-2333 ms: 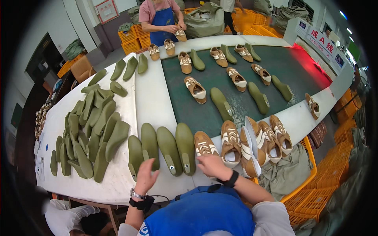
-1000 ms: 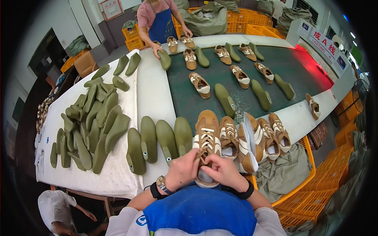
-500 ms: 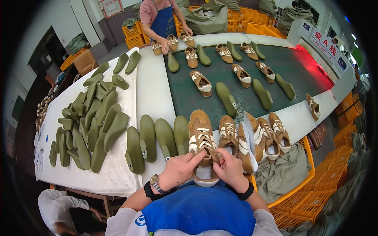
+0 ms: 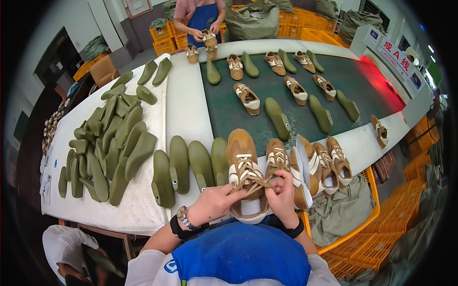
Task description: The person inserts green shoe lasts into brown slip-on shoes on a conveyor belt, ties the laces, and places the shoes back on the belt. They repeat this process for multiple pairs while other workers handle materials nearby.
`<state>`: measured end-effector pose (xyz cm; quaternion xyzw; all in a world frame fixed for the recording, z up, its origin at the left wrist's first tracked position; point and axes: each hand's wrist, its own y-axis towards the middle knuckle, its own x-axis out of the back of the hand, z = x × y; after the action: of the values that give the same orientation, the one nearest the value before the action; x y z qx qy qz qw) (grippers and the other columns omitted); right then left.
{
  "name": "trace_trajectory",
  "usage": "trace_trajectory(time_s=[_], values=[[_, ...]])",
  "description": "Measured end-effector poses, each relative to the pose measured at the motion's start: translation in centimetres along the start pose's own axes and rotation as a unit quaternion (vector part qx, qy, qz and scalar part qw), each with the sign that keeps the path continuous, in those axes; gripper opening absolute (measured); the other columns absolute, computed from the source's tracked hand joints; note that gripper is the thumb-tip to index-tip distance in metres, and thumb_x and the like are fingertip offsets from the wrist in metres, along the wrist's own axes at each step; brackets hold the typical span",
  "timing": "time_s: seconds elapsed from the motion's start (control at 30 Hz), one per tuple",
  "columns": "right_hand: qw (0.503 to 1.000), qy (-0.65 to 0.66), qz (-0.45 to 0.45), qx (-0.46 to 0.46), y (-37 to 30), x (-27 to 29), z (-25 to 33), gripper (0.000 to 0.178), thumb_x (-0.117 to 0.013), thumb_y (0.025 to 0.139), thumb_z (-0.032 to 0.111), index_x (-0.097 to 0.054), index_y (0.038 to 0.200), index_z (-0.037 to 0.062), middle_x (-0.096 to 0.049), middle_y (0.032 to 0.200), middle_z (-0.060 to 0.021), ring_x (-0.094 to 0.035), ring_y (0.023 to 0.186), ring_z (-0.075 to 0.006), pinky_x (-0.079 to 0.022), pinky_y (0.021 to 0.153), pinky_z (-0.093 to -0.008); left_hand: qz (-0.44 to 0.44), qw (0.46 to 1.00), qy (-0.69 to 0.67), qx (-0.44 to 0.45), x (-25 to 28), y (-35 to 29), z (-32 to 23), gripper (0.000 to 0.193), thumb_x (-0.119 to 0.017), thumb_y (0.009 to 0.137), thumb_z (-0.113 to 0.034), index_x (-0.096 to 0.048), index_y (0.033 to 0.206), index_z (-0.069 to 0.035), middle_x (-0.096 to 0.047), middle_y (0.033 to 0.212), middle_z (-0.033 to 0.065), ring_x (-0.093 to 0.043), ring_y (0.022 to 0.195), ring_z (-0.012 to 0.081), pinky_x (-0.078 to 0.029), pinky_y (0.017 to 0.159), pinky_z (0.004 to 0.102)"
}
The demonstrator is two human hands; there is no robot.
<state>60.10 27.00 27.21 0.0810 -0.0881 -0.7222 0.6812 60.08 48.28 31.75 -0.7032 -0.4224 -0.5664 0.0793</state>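
Observation:
A brown sneaker (image 4: 241, 147) with white stripes stands at the table's near edge, toe pointing away from me. Its pale shoelace (image 4: 250, 180) is stretched between my hands above the shoe's opening. My left hand (image 4: 213, 202) is closed on the lace at the left side, and my right hand (image 4: 281, 193) pinches it at the right. A second brown sneaker (image 4: 276, 155) stands just right of this one, partly behind my right fingers. Several olive-green shoe lasts (image 4: 199, 159) lie to the left of the sneaker.
A heap of green lasts (image 4: 112, 143) covers part of the white-topped table (image 4: 143, 217). Sneakers and lasts stand on the dark green belt (image 4: 222, 112). At right is an orange crate (image 4: 374, 200) with grey-green cloth. A co-worker (image 4: 202, 19) holds a sneaker across the table; another person bends low at left.
My fingers have risen from the shoe's collar, drawing the lace up and outward. The co-worker opposite has lifted a sneaker. The bending person at lower left has shifted.

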Motion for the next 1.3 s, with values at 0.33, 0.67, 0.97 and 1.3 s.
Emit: trace_trajectory(time_s=[0.33, 0.67, 0.97, 1.3], values=[[0.930, -0.229, 0.276, 0.081, -0.6, -0.6, 4.6, 0.027, -0.071, 0.078, 0.026, -0.065, 0.096, 0.0060, -0.064, 0.083, -0.0080, -0.061, 0.062, -0.0228, -0.049, 0.056, -0.0313, -0.082, 0.987, 0.041, 0.131, -0.8, -0.1, 1.7, 0.042, -0.057, 0.084, -0.010, -0.049, 0.125, -0.009, -0.061, 0.072, 0.0098, -0.061, 0.057, 0.0270, -0.047, 0.046, 0.0362], [0.877, -0.307, 0.366, 0.061, 2.7, -1.1, 4.6, 0.039, -0.070, 0.077, 0.036, -0.061, 0.096, 0.0032, -0.063, 0.080, -0.0144, -0.063, 0.072, -0.0328, -0.049, 0.062, -0.0396, -0.078, 0.966, -0.051, 0.243, -1.6, -3.0, 5.6, 0.049, -0.062, 0.085, -0.024, -0.045, 0.128, -0.007, -0.063, 0.090, 0.0165, -0.062, 0.082, 0.0333, -0.050, 0.068, 0.0413], [0.835, -0.386, 0.368, 0.135, 18.2, -4.2, 2.0, 0.032, -0.070, 0.075, 0.024, -0.058, 0.099, 0.0076, -0.064, 0.083, -0.0171, -0.064, 0.080, -0.0346, -0.050, 0.069, -0.0394, -0.034, 0.955, 0.081, 0.284, -9.5, -6.1, 11.0, 0.057, -0.067, 0.077, -0.043, -0.055, 0.120, -0.006, -0.055, 0.117, 0.0137, -0.042, 0.120, 0.0364, -0.032, 0.098, 0.0517], [0.797, -0.520, 0.307, 0.009, 30.4, -12.5, -14.3, 0.034, -0.072, 0.072, 0.023, -0.063, 0.102, 0.0097, -0.066, 0.099, -0.0168, -0.062, 0.097, -0.0320, -0.049, 0.084, -0.0394, -0.083, 0.954, 0.102, 0.269, -9.9, -6.4, 11.2, 0.047, -0.069, 0.074, -0.046, -0.065, 0.096, -0.005, -0.059, 0.107, 0.0120, -0.047, 0.111, 0.0353, -0.037, 0.093, 0.0472]])
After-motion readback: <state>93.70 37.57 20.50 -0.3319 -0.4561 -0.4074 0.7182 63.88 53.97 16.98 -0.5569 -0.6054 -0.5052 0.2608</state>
